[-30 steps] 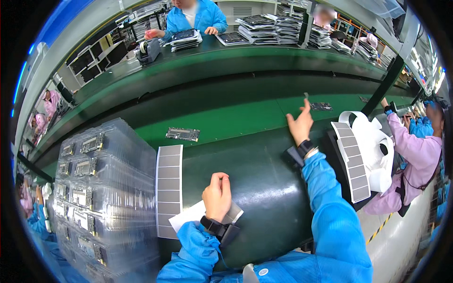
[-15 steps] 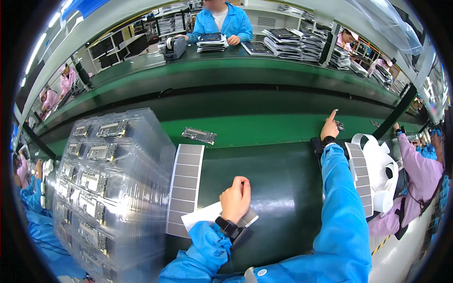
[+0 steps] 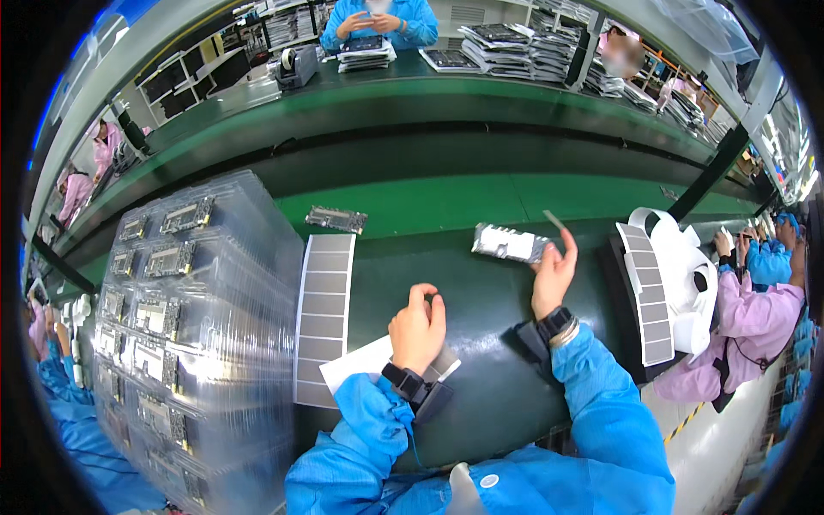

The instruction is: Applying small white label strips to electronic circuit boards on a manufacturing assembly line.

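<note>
Circuit board (image 3: 508, 244), well right of the far end of the grey sticker sheet (image 3: 324, 318), should handle light, stiff and fragile: take its edges. It looks slim, silvery, white-patched. Your right hand (image 3: 554, 279) pinches its right end; whether your curled left hand (image 3: 418, 330) grips anything, I cannot tell.

You have two bare hands in view, one left hand (image 3: 418, 333) and one right hand (image 3: 554, 281), with one dark wrist strap (image 3: 556, 324) on each. Around you are two loose circuit boards, one silvery board (image 3: 511, 244) and one darker board (image 3: 336, 220); two gray label sheets (image 3: 324, 300); one white sheet (image 3: 348, 366); one stack of clear trays (image 3: 249, 283), its face showing at least eight boards (image 3: 170, 259); and, across from you, one tape dispenser (image 3: 294, 74) and one co-worker (image 3: 416, 24) in blue.
</note>
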The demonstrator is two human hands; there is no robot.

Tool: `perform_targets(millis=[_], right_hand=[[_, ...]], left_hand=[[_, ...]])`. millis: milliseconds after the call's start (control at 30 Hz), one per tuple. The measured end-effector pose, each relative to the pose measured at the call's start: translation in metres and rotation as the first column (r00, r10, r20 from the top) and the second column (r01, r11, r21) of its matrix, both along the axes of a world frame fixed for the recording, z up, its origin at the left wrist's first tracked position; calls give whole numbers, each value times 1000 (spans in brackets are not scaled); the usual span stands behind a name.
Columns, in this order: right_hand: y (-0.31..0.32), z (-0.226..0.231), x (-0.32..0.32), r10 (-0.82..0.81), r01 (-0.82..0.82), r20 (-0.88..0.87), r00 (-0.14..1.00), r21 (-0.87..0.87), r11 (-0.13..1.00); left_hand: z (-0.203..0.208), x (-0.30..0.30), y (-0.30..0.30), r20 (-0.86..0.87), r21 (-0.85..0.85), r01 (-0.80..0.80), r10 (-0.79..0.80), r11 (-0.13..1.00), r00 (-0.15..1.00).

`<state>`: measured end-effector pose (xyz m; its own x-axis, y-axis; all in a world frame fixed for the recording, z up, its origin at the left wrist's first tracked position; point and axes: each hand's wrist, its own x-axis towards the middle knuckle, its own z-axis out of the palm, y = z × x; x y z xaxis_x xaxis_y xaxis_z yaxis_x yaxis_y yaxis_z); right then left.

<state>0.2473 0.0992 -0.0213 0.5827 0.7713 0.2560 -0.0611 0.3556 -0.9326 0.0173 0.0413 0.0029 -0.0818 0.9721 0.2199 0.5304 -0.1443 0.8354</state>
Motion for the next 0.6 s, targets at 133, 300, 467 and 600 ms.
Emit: perform_targets(millis=[133,300,467,600], right_hand=[[-63,1,-28,152,-142,40,988,-181,973],[-113,0,-32,317,-279,169,933,-214,936],[-132,8,-39,234,-152,312,921,-266,952],[-127,12,-36,171,-22,557,813,-264,964]], left_hand=[[-1,-2,-3,-4,31,-10,10,999,1000],[1,-5,-10,-57,42,-13,15,999,998],[1,-10,-20,-55,1,33,-33,999,998],[2,-9,-20,-25,-42,57,-58,997,998]])
